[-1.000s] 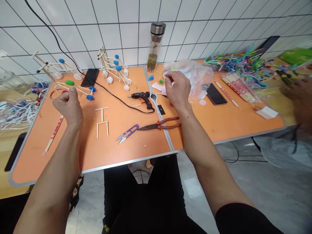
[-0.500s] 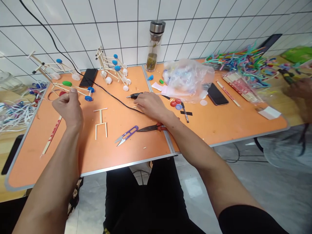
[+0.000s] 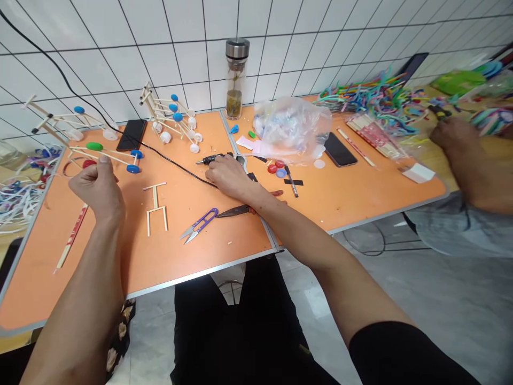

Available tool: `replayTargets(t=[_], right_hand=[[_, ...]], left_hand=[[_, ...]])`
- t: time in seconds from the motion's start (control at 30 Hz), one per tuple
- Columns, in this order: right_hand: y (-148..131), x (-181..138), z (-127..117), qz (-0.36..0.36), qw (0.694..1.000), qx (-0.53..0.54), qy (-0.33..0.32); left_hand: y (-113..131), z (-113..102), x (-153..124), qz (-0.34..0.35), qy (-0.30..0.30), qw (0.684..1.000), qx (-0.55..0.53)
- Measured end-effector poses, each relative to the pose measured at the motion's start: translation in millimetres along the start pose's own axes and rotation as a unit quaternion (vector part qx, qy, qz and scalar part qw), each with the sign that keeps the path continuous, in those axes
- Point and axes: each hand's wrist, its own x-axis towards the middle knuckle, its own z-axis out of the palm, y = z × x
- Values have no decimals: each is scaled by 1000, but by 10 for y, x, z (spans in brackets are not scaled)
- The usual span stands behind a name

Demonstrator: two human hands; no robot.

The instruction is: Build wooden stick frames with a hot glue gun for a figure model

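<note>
My left hand is a closed fist, thumb on top, held over the left of the orange table; whatever it may hold is hidden. Just behind it stands a wooden-stick car with blue, white, green and red caps. My right hand has curled fingers on a black-handled tool with a thin metal tip pointing left; its far end is partly covered. Between my hands lies a flat frame of sticks. Purple thread snips and red-handled pliers lie nearer me, the pliers partly under my right forearm.
A second stick car, a glass bottle and a plastic bag stand along the tiled wall. A black cord crosses the table. Phones and stick packs lie about. Another person's hand is at the right.
The view has swung right, so everything sits further left. My right hand has shifted slightly left over the tool, uncovering a pale piece behind it. My left fist keeps its shape.
</note>
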Motion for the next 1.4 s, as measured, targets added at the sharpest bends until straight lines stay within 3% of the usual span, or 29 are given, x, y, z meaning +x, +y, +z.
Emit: replayTargets(t=[0.5, 0.8, 1.03, 1.17, 1.27, 1.4], right_hand=[[-65, -16, -78, -12, 1000, -27, -9], [-12, -148, -299, 77, 990, 107, 55], [-171, -166, -275, 18, 992, 124, 24], [-141, -123, -235, 63, 990, 121, 36], [-58, -145, -338, 112, 982, 139, 59], [-62, -320, -680, 136, 972, 165, 93]], left_hand=[[-52, 32, 6, -4, 9, 1000, -21], [-134, 48, 59, 24, -10, 999, -27], [-119, 7, 60, 4, -17, 999, -32], [-96, -4, 59, 8, -13, 999, -38], [-98, -6, 61, 8, -12, 999, -42], [-86, -2, 59, 1, -15, 999, -29]])
